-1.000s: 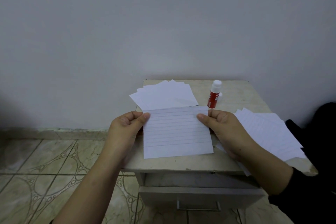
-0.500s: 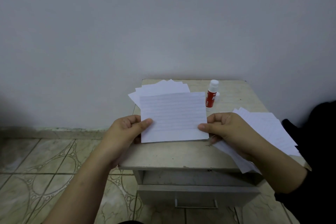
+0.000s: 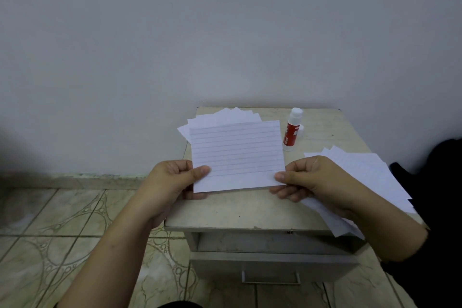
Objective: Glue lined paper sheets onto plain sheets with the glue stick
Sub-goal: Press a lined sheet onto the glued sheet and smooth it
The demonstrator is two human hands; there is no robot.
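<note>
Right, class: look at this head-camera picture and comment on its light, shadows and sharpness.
Head view: dim, flat, bluish light with no glare; the wall darkens towards the corners; the glue stick casts only a faint shadow; wide-angle stretch shows at the forearms; the lined sheet reads sharp, its rules clear.

Probably a home room: small bedside cabinet [image 3: 250,212] against plain wall [image 3: 225,32], patterned floor tiles [image 3: 62,220].

Dim, flat, bluish light, soft shadows, no glare; corners darken, wide-angle bending at edges, slightly soft focus.
</note>
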